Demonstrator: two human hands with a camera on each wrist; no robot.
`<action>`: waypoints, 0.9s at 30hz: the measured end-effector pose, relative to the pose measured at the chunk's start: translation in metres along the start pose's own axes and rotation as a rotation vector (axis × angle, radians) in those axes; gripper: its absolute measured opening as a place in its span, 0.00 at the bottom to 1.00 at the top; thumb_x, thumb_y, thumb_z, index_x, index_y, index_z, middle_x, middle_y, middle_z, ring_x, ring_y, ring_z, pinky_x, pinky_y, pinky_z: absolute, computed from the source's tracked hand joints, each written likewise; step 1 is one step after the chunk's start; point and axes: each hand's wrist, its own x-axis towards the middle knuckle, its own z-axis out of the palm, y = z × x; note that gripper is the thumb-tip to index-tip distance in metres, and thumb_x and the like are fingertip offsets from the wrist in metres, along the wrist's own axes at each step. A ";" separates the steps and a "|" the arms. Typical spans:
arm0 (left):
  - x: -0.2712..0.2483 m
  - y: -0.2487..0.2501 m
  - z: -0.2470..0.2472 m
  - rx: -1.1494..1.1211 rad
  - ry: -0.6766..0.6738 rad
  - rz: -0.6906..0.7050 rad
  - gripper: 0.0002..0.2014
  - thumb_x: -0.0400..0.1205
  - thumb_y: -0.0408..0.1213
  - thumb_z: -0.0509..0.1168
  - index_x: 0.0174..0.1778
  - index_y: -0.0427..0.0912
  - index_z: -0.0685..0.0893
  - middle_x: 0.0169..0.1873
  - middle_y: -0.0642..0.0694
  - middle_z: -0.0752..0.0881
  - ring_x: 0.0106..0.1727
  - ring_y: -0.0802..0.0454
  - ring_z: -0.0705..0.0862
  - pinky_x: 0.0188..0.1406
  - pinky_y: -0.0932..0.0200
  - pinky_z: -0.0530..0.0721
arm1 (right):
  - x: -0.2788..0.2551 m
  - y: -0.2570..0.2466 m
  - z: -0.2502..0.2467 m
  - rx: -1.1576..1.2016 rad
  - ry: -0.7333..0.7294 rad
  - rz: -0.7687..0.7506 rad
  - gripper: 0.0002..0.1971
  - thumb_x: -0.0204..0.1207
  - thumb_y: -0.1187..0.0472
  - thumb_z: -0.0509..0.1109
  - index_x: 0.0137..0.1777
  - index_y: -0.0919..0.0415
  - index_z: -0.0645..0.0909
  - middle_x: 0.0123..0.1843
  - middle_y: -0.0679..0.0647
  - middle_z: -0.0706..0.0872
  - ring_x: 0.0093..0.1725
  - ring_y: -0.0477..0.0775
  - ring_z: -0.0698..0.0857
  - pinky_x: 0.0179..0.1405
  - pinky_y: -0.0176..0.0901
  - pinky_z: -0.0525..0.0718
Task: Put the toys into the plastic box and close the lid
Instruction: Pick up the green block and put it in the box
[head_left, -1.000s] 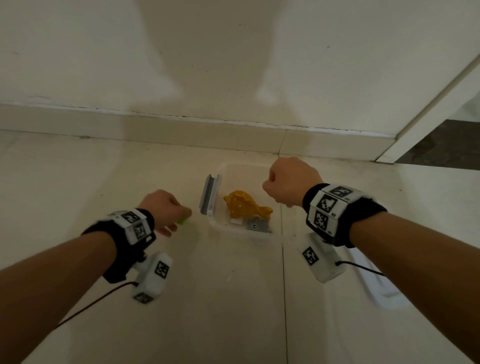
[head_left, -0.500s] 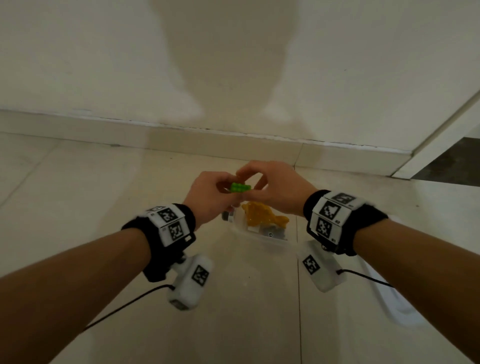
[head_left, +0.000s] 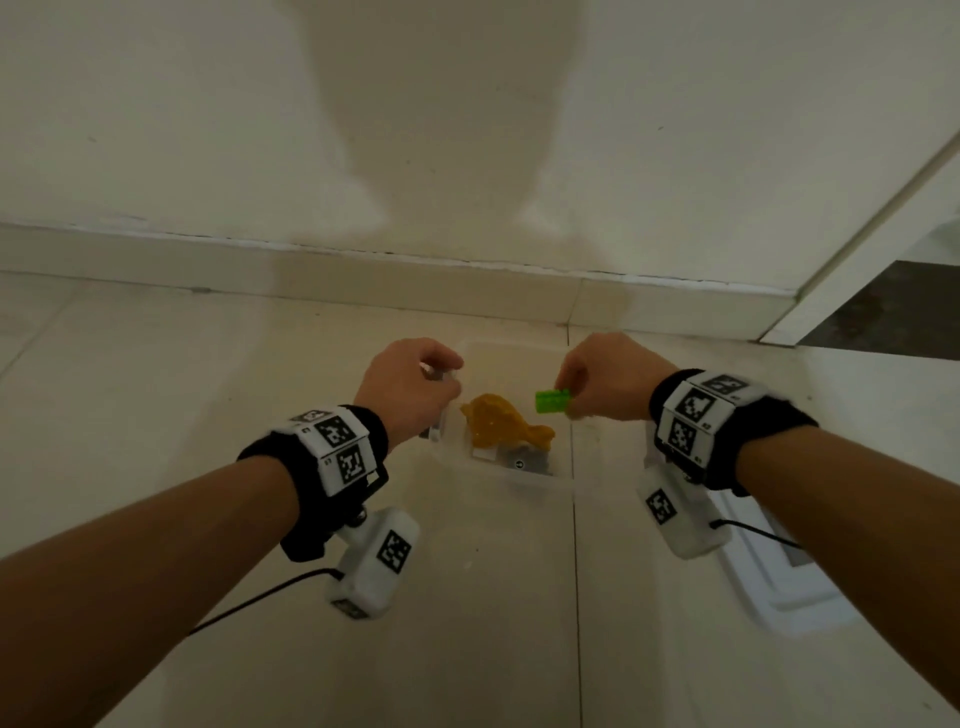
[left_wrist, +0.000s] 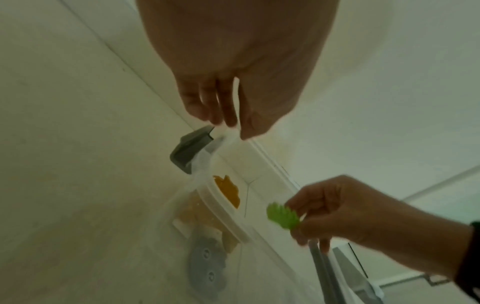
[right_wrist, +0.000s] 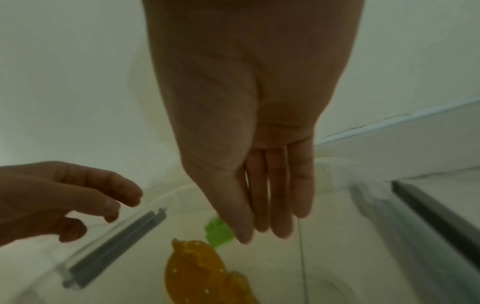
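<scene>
Your right hand (head_left: 605, 383) pinches the green brick (head_left: 553, 401) above the open plastic box (head_left: 511, 475) on the floor. An orange toy (head_left: 498, 426) lies inside. Your left hand (head_left: 410, 387), fingers loosely curled and holding nothing, hovers at the box's left grey clasp (left_wrist: 191, 149). The lid (head_left: 779, 571) lies right of the box.

A bright green brick (head_left: 554, 401), an orange-yellow toy (head_left: 501, 428) in the clear plastic box (head_left: 514, 486) with grey latches (left_wrist: 191, 149), black wristbands (head_left: 727, 441) bearing black-and-white square codes, cream floor tiles (head_left: 156, 395).
</scene>
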 end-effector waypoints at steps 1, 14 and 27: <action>0.001 -0.002 0.001 0.033 0.048 -0.024 0.12 0.79 0.36 0.70 0.58 0.45 0.87 0.53 0.47 0.85 0.42 0.51 0.84 0.23 0.69 0.81 | -0.001 0.006 0.001 -0.057 -0.061 0.057 0.14 0.70 0.62 0.81 0.56 0.58 0.92 0.44 0.51 0.91 0.43 0.50 0.90 0.43 0.41 0.88; 0.002 -0.014 0.026 -0.069 -0.111 -0.357 0.25 0.79 0.39 0.69 0.71 0.36 0.74 0.59 0.33 0.84 0.53 0.36 0.86 0.45 0.46 0.86 | 0.004 0.007 0.028 -0.458 -0.121 0.096 0.10 0.80 0.56 0.71 0.53 0.63 0.80 0.46 0.58 0.75 0.43 0.58 0.77 0.42 0.47 0.78; 0.000 -0.006 0.017 -0.155 -0.172 -0.393 0.20 0.80 0.33 0.69 0.67 0.32 0.77 0.57 0.28 0.84 0.52 0.34 0.86 0.50 0.44 0.87 | -0.017 0.019 -0.002 -0.092 0.191 0.087 0.09 0.75 0.70 0.70 0.50 0.61 0.91 0.52 0.57 0.90 0.48 0.58 0.89 0.53 0.52 0.90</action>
